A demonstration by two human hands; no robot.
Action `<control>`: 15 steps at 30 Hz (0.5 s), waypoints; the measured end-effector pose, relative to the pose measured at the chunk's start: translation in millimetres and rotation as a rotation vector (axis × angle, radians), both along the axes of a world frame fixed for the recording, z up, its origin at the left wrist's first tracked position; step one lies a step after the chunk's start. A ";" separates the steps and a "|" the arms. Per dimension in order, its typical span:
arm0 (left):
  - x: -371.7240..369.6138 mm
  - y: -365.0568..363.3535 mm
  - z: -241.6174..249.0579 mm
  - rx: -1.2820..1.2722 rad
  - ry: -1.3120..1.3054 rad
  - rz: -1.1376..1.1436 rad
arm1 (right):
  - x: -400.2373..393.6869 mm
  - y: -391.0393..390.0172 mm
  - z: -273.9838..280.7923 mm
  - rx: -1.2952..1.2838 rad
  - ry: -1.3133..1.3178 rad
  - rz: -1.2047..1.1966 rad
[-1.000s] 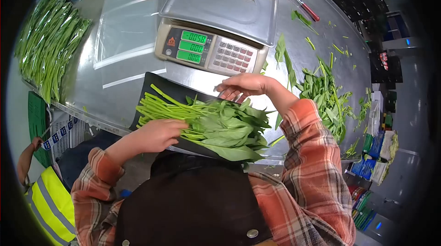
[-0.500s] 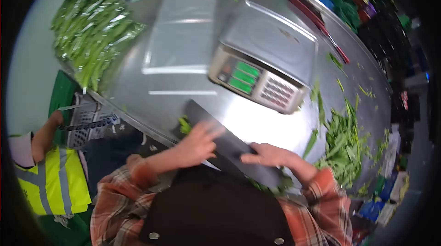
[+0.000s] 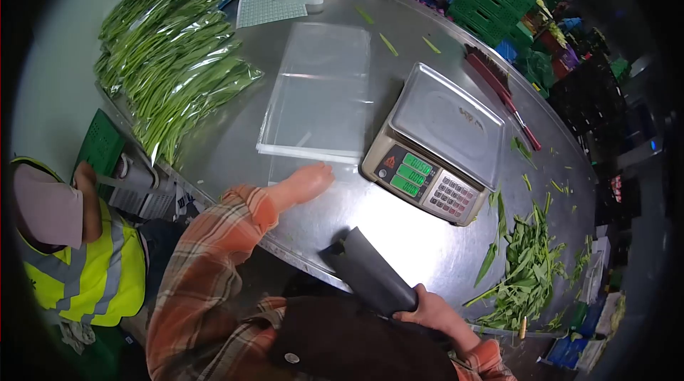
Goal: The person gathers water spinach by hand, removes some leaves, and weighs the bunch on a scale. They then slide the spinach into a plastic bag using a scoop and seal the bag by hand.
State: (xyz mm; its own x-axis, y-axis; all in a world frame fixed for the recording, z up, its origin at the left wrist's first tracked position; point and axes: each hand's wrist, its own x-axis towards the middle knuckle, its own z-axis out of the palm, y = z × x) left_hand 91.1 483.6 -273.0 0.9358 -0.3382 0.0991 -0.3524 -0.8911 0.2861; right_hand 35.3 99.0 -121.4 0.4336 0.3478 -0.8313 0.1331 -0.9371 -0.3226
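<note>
A stack of clear plastic bags (image 3: 317,107) lies flat on the steel table. At its near edge is my left hand (image 3: 306,185), fingers curled together on the plastic of a bag; the fingertips' exact hold is partly hidden. Down by the table's front edge, my right hand (image 3: 431,313) grips the lower end of a dark grey sheet (image 3: 374,270) rolled into a tube, tilted up to the left. A digital scale (image 3: 420,174) with lit green displays stands beyond it, with small scraps on its pan.
Bagged leafy greens (image 3: 178,60) are piled at the left. Loose leafy stems (image 3: 524,260) lie right of the scale. A red-handled brush (image 3: 502,92) rests near the far edge. A person in a yellow vest (image 3: 114,260) is at the left.
My left hand has left the dark sheet and reached forward to the bags. The sheet has gone from spread out to rolled, held by my right hand alone, lower down.
</note>
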 end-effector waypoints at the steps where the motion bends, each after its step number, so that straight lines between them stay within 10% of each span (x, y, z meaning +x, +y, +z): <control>1: 4.8 0.2 -2.0 -0.026 -0.006 0.023 | -1.8 -4.2 -1.6 0.011 -0.018 -0.055; 9: 1.5 0.2 46.0 -0.194 -0.246 0.001 | -31.5 -36.9 -1.8 0.379 -0.112 -0.615; 12: -40.9 -39.4 -16.5 -0.197 0.070 -0.102 | -27.7 -5.5 31.7 0.433 -0.247 -0.462; 15: -35.9 -53.7 47.5 -0.437 0.050 0.190 | -20.3 6.6 40.6 0.256 -0.461 -0.022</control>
